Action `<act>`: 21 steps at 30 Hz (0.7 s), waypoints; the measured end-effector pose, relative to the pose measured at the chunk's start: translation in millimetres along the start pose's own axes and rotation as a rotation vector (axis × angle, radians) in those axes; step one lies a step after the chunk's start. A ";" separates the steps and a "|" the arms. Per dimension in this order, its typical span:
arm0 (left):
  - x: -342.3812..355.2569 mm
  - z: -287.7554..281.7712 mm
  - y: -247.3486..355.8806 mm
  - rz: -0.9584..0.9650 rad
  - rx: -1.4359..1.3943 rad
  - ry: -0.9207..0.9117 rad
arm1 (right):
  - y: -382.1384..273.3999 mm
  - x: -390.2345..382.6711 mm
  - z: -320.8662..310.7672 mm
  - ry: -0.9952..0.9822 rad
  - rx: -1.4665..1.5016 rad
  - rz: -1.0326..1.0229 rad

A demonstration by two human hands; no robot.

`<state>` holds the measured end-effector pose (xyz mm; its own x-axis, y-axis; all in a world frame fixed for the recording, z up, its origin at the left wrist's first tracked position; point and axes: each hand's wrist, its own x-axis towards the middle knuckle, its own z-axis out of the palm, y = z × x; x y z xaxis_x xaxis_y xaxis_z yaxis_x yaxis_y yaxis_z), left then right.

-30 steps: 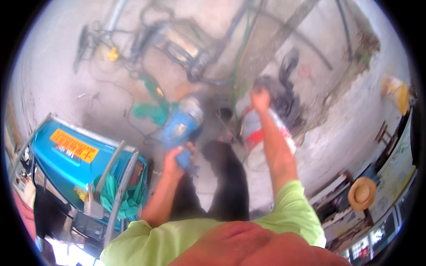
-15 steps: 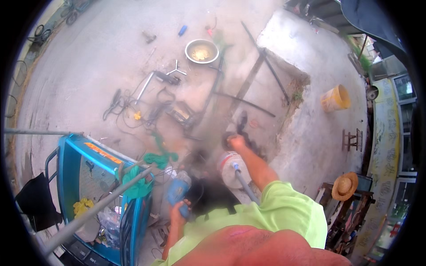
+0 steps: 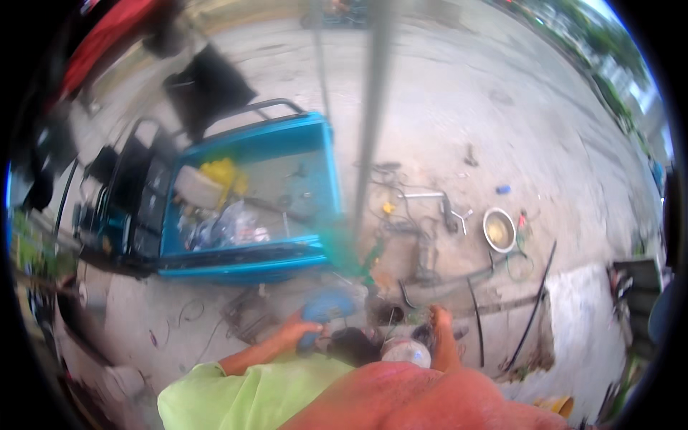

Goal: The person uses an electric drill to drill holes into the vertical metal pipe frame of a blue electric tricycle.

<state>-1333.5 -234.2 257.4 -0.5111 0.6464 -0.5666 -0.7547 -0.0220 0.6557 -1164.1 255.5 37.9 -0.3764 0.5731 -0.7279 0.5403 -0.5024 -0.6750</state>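
My left hand [image 3: 304,327] is closed round the handle of a blue power tool [image 3: 328,304], blurred, its exact kind unclear. Off to its right, my right hand [image 3: 441,317] is closed, with a dark object [image 3: 424,332] beside it; what its fingers hold is hidden. Between my arms, close to my body, a white round-topped thing [image 3: 406,351] shows in part. A short dark pipe-like piece [image 3: 387,313] lies on the ground between the hands.
A blue cargo bed [image 3: 331,172] with yellow cloth and plastic bags stands at left. An upright pole [image 3: 373,107] rises beside it. Ahead lie a metal basin [image 3: 499,230], black bars [image 3: 532,304], cables and a silver tool [image 3: 464,221]. A yellow bucket [image 3: 561,407] is at lower right.
My view has swung left, bringing the whole cargo bed in and shifting the basin and bars rightward. The blue tool remains in my left hand; my right hand stays closed.
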 end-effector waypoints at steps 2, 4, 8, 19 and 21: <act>-31.9 -8.0 7.4 0.045 0.028 0.063 | -38.8 -51.4 53.2 0.013 0.075 -0.118; -55.0 -26.8 25.2 0.082 0.042 0.085 | -70.8 -93.3 108.6 -0.064 0.153 -0.183; -104.9 -44.5 53.5 0.149 -0.025 0.022 | -120.6 -189.1 180.6 -0.266 0.289 -0.268; -136.1 -23.5 122.7 0.432 -0.185 -0.295 | -250.4 -338.8 244.3 -0.599 0.402 -0.535; -140.5 -15.7 141.6 0.458 -0.207 -0.322 | -273.0 -365.4 250.9 -0.620 0.462 -0.592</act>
<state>-1375.1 -340.1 422.0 -0.6775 0.7339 -0.0485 -0.5679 -0.4801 0.6686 -1362.9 20.8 457.9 -0.8932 0.4384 -0.1001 -0.1628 -0.5227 -0.8369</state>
